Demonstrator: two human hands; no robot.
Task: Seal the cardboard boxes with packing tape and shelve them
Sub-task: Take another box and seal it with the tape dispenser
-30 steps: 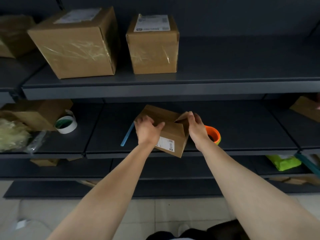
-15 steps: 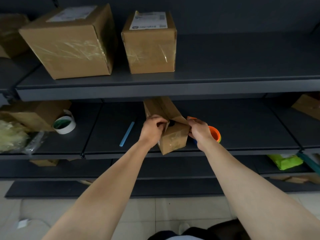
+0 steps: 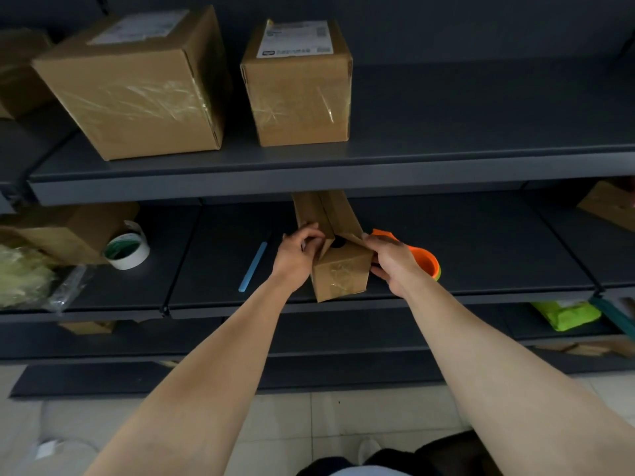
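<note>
A small cardboard box [image 3: 340,274] stands on the middle shelf [image 3: 481,255] near its front edge, its top flaps raised and something dark showing inside. My left hand [image 3: 298,257] grips its left side at a flap. My right hand [image 3: 390,261] holds the right side and flap. An orange tape dispenser [image 3: 424,261] lies just behind my right hand. Two taped boxes, a large one [image 3: 137,91] and a smaller one [image 3: 299,94], sit on the upper shelf [image 3: 481,132].
A white-and-green tape roll [image 3: 127,249] and a light blue strip [image 3: 252,267] lie left of the box. Loose cardboard [image 3: 65,228] and a plastic bag [image 3: 31,280] crowd the far left. A green packet [image 3: 567,314] sits lower right. More cardboard [image 3: 608,204] is at far right.
The box was tilted on its side with the label facing me; both hands turned it upright and its flaps now stand open toward the upper shelf.
</note>
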